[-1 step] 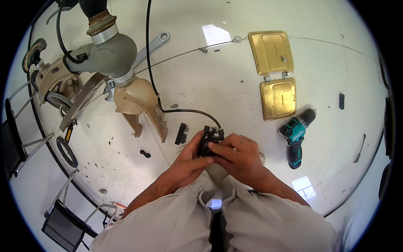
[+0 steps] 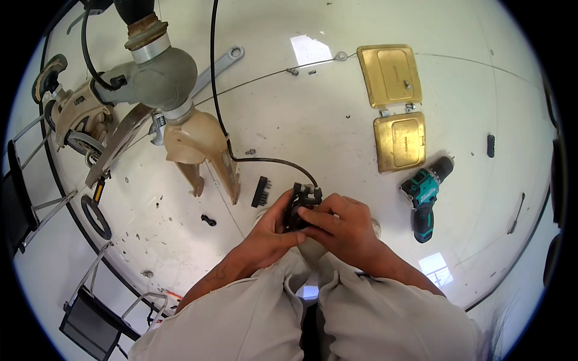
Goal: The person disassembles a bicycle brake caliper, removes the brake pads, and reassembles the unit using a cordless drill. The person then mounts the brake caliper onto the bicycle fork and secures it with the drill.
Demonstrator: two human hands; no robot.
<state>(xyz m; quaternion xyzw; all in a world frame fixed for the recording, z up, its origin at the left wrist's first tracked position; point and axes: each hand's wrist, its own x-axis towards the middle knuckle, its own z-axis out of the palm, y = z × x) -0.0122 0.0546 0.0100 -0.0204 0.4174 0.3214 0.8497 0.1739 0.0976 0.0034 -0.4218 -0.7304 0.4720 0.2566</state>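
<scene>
A black brake caliper [image 2: 297, 201] rests between my two hands in front of my knees. My left hand [image 2: 265, 238] is closed round its left side, with the thumb along the near edge. My right hand [image 2: 344, 226] grips it from the right, fingers bent and pressed on its face; much of the caliper is hidden beneath them. A black hose [image 2: 274, 159] joins the caliper's top and runs back up past a beige fork [image 2: 194, 141]. Left of my hands lies a black holder of screwdriver bits [image 2: 260, 191].
A teal and black cordless drill [image 2: 425, 194] lies to the right, below two gold floor-box lids [image 2: 391, 77]. A large wrench [image 2: 227, 60] is behind the fork. Small bolts [image 2: 251, 151] and a black clamp [image 2: 208, 220] lie on the floor. Folding chairs [image 2: 90, 328] stand at the left.
The caliper sits slightly nearer to me. My left thumb has slid a little toward me; both hands keep their hold.
</scene>
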